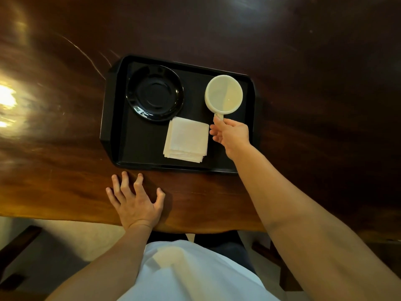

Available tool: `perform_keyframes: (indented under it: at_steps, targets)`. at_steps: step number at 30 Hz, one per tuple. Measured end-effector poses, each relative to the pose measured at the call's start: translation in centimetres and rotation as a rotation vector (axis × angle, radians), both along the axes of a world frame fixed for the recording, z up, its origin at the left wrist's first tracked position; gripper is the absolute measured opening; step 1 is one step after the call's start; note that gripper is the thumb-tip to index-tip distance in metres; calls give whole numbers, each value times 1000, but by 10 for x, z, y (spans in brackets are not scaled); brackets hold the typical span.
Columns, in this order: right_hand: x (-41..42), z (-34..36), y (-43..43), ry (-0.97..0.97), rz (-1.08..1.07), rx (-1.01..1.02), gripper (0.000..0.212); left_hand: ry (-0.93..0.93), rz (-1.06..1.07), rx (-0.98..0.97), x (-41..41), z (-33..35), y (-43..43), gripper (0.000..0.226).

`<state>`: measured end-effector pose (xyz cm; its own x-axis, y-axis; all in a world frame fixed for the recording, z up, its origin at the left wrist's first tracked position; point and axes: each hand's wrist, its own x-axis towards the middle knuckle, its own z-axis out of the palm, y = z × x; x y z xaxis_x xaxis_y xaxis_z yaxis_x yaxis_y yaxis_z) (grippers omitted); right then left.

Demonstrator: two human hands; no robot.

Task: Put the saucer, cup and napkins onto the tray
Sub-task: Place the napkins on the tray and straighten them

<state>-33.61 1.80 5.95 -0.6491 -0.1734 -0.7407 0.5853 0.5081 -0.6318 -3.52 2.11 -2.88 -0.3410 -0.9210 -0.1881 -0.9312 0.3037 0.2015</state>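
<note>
While the left hand (135,203) lies flat on the table (65,170) with its fingers spread wide and nothing in it, the right hand (231,134) reaches over the near right part of the tray (112,118) and pinches the handle of the cup (223,94). The cup is cream-coloured, upright, mouth up, and sits in the far right part of the tray, its handle pointing toward the person. Whether it rests on the tray floor or is held just above it, I cannot tell. The saucer (155,93) is black and glossy and lies in the far left part of the tray, well apart from the cup. The napkins (186,140) form a squared pale stack in the near middle of the tray, the far left corner just at the saucer's near edge and the right side close beside the right hand's fingers. The tray is black and rectangular, lying on the dark wooden table just beyond the left hand's fingertips.
</note>
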Motion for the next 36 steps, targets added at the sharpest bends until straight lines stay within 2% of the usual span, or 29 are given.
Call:
perform_keyframes:
  at_steps: [12,16,20,27,30,33,36]
  targets:
    - [-29,6,-1,-29,-136,11,29,5,-12,-8,0,1,-1,74]
    - [-37,9,0,-18,-154,21,14,-3,-12,-2,0,1,-1,74]
    - [-42,13,-2,-13,-154,42,13,-8,-16,-2,1,-1,-1,74]
    - [-44,20,2,-83,-132,0,43,-4,-25,-9,2,-3,-1,74]
    - [-43,26,9,-113,-163,13,49,2,-24,-12,3,-3,0,74]
    - [-24,30,8,-67,-184,91,29,6,-23,-8,2,-2,-1,74]
    - [14,29,-11,-89,-22,62,12,0,-22,-1,0,1,-1,73]
